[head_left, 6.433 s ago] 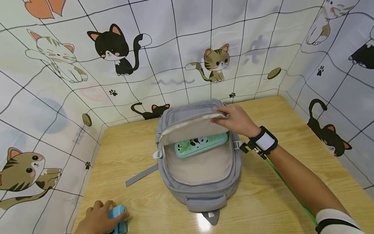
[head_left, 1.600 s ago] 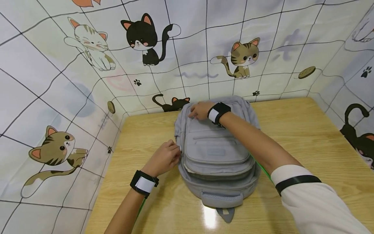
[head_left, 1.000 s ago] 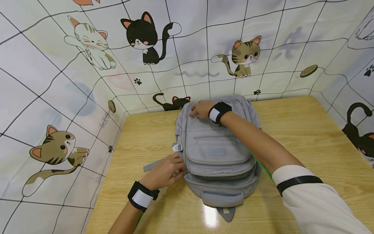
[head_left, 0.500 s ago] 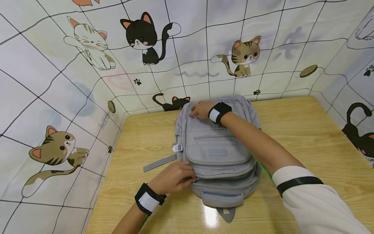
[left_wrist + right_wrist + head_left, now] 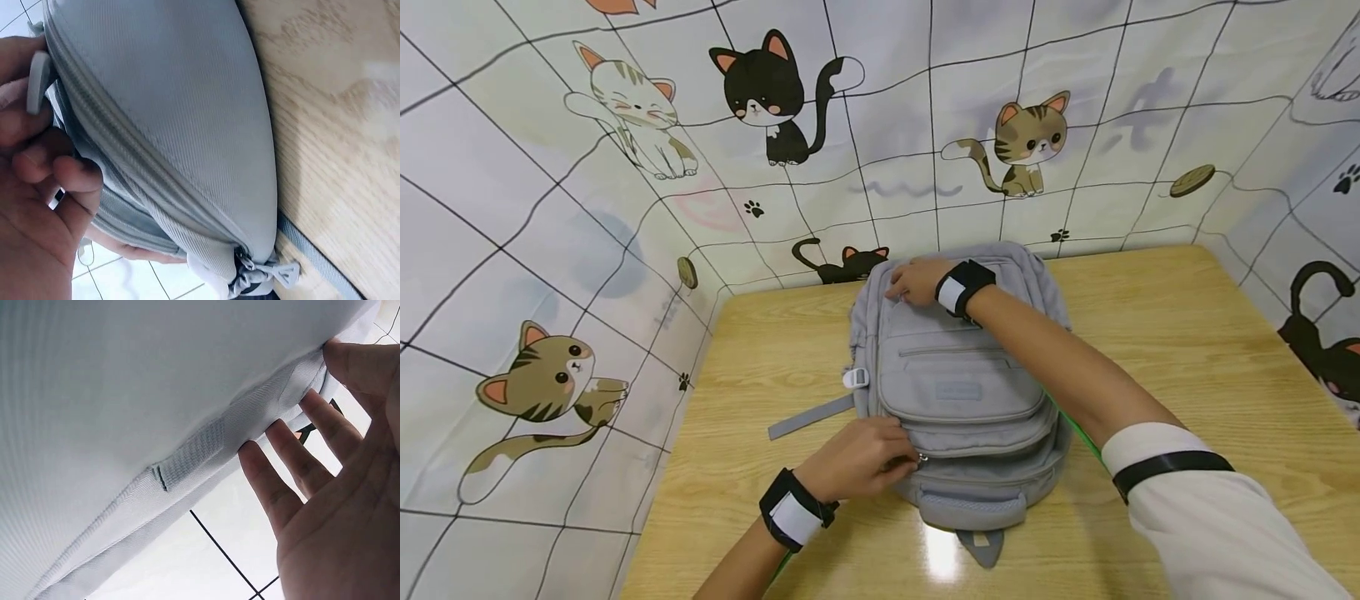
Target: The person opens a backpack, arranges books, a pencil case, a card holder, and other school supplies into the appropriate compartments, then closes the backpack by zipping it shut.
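Note:
A grey backpack point(image 5: 962, 371) lies on the table with its flap down, its top handle point(image 5: 973, 510) toward me. My left hand point(image 5: 861, 457) pinches a zipper pull point(image 5: 39, 82) at the left part of the main zipper, near the handle end. In the left wrist view, the zipper track point(image 5: 134, 147) behind the hand runs closed along the bag's side. My right hand point(image 5: 919, 282) rests on the far left part of the bag. Its fairly straight fingers point(image 5: 269, 484) touch the fabric in the right wrist view. The bag's inside is hidden.
A white side buckle point(image 5: 855, 378) and a loose grey strap point(image 5: 811, 417) lie at the bag's left. The wooden table point(image 5: 1157, 350) reaches back to a wall covering point(image 5: 895, 108) with printed cats. A green cable point(image 5: 1082, 437) runs along my right forearm.
Earlier the flap was lifted over a green panda pencil case, with my left hand on a blue object. Since then, my left hand has moved along the zipper from the side buckle toward the handle.

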The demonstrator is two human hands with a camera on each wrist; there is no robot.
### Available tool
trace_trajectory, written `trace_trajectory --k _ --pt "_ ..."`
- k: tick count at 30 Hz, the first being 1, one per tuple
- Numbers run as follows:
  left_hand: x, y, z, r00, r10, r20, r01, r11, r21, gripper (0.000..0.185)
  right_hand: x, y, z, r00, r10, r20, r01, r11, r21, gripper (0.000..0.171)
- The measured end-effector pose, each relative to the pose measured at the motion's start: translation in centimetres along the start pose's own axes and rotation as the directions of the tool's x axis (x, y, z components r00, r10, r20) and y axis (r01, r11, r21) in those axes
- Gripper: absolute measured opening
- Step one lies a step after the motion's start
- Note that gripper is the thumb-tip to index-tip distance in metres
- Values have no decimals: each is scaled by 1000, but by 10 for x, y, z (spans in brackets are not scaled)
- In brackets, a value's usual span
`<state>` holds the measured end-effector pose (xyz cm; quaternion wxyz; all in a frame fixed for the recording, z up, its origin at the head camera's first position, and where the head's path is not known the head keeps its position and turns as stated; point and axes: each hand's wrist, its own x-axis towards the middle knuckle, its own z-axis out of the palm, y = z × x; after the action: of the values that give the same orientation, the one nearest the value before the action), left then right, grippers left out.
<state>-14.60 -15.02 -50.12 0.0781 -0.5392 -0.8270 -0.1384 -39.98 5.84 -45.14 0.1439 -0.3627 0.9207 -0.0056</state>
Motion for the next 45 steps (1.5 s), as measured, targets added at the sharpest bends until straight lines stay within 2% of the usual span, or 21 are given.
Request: trace_trajectory --k 4,7,9,11,14,17,19,21,22,24,26,30,36,40,43,45 --pt "-2 -7 -8 1000 -4 -30 2 998 -60 12 -18 -4 -14 997 -37 -69 41 997 70 40" --pt "-2 -18 -18 996 -37 -79 29 994 -109 12 -56 -22 -33 985 -77 -154 90 993 79 34" --pt "-3 -30 -24 989 -86 -119 72 991 -115 14 -87 -45 -41 966 -133 -220 141 990 23 28" --pt "-4 -42 -28 979 -142 -147 123 984 -129 18 -119 -71 -38 925 -239 -294 232 971 -60 21" --pt "-1 -60 -27 971 -197 -139 171 969 -176 35 -160 -107 -13 852 -411 -326 360 910 -205 11" --pt "1 -72 -25 972 -213 -101 186 956 -225 49 -184 -136 24 799 -535 -273 432 828 -358 7" --pt "0 -76 -23 972 -220 -83 194 950 -244 50 -190 -149 48 784 -579 -222 434 768 -471 8" --pt "-2 -78 -19 972 -223 -77 196 945 -263 52 -193 -156 68 782 -595 -187 413 719 -559 11" --pt "-3 -78 -17 972 -223 -74 196 943 -269 54 -193 -158 75 785 -594 -174 399 701 -591 12" --pt "-4 -77 -14 973 -220 -71 193 941 -277 58 -194 -159 86 793 -587 -164 379 686 -621 13" --pt "-4 -76 -10 975 -212 -71 184 941 -285 62 -195 -158 92 800 -576 -167 365 689 -626 13" --pt "-4 -73 -5 975 -206 -87 173 941 -290 60 -198 -156 97 809 -561 -177 367 715 -595 14" --pt "-3 -72 -5 974 -213 -80 182 942 -283 56 -210 -153 99 826 -533 -183 358 747 -561 17" --pt "1 -69 -7 975 -186 -122 151 956 -250 58 -217 -152 98 840 -508 -189 340 765 -546 15" --pt "10 -62 -9 976 -154 -157 122 973 -195 64 -220 -150 100 850 -489 -196 332 787 -521 9" --pt "19 -54 -9 982 -120 -142 99 984 -149 74 -221 -149 102 857 -474 -205 330 808 -487 6"
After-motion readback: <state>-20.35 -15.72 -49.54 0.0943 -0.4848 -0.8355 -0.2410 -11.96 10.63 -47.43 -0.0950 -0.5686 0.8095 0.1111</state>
